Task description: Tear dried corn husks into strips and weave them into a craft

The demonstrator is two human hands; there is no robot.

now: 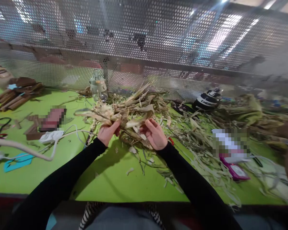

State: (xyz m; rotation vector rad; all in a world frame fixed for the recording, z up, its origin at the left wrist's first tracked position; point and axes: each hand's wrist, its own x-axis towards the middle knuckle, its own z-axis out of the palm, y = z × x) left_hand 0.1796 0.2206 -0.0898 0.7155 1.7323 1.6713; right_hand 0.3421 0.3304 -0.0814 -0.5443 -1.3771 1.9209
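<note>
Dried corn husks point(140, 121) bunch over the near middle of the lime-green table point(105, 182) in the head view, where the left hand point(109, 132) pinches the strips between thumb and fingers on the left and the right hand point(156, 134) pinches a broad pale strip on the right, the two hands apart. Just beyond the hands lies a loose heap of husk strips point(144, 101), with a clear bottle point(98, 87) at its far left, and shredded strips point(196, 140) spread to the right toward a magenta-edged device point(235, 169). On the left lie a pixelated phone point(53, 118) and a white plug block point(51, 136), while a perforated metal screen point(144, 60) stands along the far edge.
</note>
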